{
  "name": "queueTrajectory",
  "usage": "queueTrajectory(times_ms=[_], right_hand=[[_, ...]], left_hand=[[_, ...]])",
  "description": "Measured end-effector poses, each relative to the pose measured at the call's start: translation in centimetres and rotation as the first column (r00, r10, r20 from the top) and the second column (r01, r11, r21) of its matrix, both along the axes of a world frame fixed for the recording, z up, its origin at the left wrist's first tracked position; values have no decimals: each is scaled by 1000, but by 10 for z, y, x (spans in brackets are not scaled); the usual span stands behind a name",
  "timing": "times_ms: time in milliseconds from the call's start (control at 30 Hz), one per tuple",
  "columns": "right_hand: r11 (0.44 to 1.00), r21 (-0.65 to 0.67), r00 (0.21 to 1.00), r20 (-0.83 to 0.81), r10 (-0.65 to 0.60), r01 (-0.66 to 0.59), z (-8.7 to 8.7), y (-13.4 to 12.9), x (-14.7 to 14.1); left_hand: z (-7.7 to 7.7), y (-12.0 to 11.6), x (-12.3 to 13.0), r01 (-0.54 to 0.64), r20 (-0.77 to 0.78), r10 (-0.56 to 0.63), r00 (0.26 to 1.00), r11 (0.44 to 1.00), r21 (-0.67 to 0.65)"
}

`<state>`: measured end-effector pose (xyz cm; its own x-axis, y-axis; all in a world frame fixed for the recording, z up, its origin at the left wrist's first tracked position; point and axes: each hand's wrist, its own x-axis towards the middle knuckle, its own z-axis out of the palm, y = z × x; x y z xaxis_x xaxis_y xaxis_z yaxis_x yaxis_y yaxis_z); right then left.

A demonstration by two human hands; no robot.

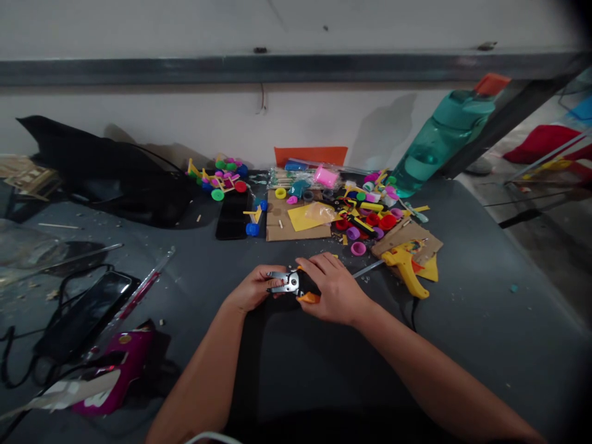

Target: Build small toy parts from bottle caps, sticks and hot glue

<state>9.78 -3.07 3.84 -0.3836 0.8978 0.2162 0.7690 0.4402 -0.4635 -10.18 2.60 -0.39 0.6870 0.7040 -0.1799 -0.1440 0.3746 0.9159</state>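
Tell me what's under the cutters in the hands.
The orange-handled cutters are held in the left hand and right hand over the gray tabletop, with a dark patch below. The spot directly beneath is covered by the hands, so anything there cannot be seen.

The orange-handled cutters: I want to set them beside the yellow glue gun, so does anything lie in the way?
Yes: the right hand, gripping the orange-handled cutters, sits on that side, and beyond it a thin metal rod lies across the way, reaching the yellow glue gun.

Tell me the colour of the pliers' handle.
The pliers' handle is orange, clearest in the head view.
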Motion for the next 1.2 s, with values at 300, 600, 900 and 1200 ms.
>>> queueTrajectory(times_ms=[300,600,900,1200], right_hand=[[997,49,998,-43,56,-54,-6,2,1],[933,-219,891,-297,-343,286,-11,6,-5],[949,-147,920,-241,-309,280,-16,1,-15],[967,-18,956,-148,-254,254,-15,-1,-18]], left_hand=[[5,-2,-1,-13,-50,14,999,1000,20],[4,1,10,-266,52,262,964,961,80],[3,2,10,-342,24,341,940,936,81],[-7,3,8,-362,-37,378,925,906,218]])
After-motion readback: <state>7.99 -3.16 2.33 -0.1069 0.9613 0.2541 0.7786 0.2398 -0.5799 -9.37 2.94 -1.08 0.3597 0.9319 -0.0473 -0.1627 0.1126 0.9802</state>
